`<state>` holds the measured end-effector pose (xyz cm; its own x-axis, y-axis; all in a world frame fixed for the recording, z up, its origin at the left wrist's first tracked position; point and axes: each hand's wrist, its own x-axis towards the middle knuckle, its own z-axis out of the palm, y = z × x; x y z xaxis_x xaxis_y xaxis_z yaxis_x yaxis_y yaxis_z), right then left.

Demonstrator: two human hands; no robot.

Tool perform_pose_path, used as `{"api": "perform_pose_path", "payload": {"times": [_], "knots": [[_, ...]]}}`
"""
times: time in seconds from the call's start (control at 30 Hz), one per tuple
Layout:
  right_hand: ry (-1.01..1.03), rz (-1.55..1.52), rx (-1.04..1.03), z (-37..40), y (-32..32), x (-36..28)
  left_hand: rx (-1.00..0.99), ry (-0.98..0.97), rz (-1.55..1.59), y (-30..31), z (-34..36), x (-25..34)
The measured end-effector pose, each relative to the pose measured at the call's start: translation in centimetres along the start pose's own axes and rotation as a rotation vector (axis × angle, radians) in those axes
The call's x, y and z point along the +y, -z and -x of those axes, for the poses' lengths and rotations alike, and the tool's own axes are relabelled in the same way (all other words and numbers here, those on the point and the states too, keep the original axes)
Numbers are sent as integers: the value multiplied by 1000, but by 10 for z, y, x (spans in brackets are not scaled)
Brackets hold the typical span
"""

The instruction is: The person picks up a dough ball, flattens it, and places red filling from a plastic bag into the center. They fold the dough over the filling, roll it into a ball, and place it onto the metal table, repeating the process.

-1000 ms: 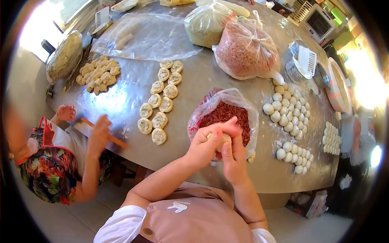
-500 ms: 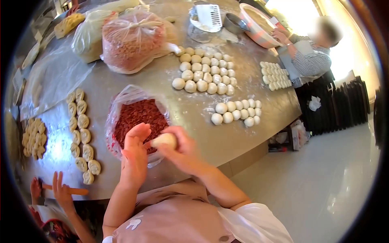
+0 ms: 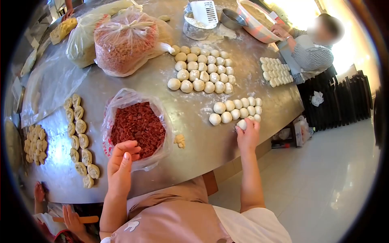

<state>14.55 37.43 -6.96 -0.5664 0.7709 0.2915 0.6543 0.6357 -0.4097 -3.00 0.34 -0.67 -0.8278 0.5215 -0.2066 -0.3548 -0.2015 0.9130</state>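
Observation:
My right hand (image 3: 248,135) has its fingers closed around a white dough ball (image 3: 242,124) at the near side of a small group of dough balls (image 3: 229,105). My left hand (image 3: 121,162) is raised over the near left rim of a plastic bag (image 3: 162,150). Its fingers are loosely bent and apart, with nothing in them. Dark red chopped filling (image 3: 137,127) fills the opened bag. Just right of the bag lies a small tan lump of dough (image 3: 179,140).
A larger group of dough balls (image 3: 198,85) sits on the metal table (image 3: 194,158). Shaped dough pieces (image 3: 81,126) line the left. Tied bags (image 3: 127,44), a flour tub (image 3: 197,30) and a basin (image 3: 259,20) stand behind. Co-workers are at right and lower left, one near a wooden stick (image 3: 87,219).
My right hand has moved right, from in front of the bag to the small group of dough balls. My left hand has lowered slightly. The small lump beside the bag now shows.

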Motion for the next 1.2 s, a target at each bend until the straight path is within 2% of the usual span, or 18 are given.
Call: {"api": "perform_pose_path", "payload": {"times": [0.07,0.17,0.27,0.37,0.47,0.57,0.67,0.77,0.83,0.93,1.0,1.03,1.1,1.13,1.2], "knots": [[18,45,35,0,-11,13,37,-4,-1,6,4,-1],[-39,-68,-26,-3,-7,13,78,2,16,16,9,-2],[-28,-109,17,-1,-2,9,102,13,51,24,13,-3],[80,86,-42,6,-8,-2,109,22,59,27,15,-1],[157,67,-40,10,-6,-1,95,25,34,29,19,-1],[96,-59,-59,14,0,-6,133,2,-17,39,27,-5],[18,-160,46,23,21,-60,280,-60,-128,59,40,-4],[123,-387,-60,42,19,-109,430,-177,-233,93,56,-13],[354,-521,-279,52,13,-147,563,-194,-279,100,63,-18],[663,-576,-383,54,0,-199,707,-159,-399,111,83,-10],[748,-485,-470,49,-8,-227,789,-179,-400,106,89,-4],[793,-419,-439,49,-20,-233,807,-176,-451,112,95,-3],[774,-349,-451,43,-34,-254,864,-210,-411,121,102,-13],[753,-263,-460,43,-43,-261,907,-232,-526,130,105,-21],[770,-237,-586,48,-56,-270,1014,-156,-742,136,108,-26]]}}
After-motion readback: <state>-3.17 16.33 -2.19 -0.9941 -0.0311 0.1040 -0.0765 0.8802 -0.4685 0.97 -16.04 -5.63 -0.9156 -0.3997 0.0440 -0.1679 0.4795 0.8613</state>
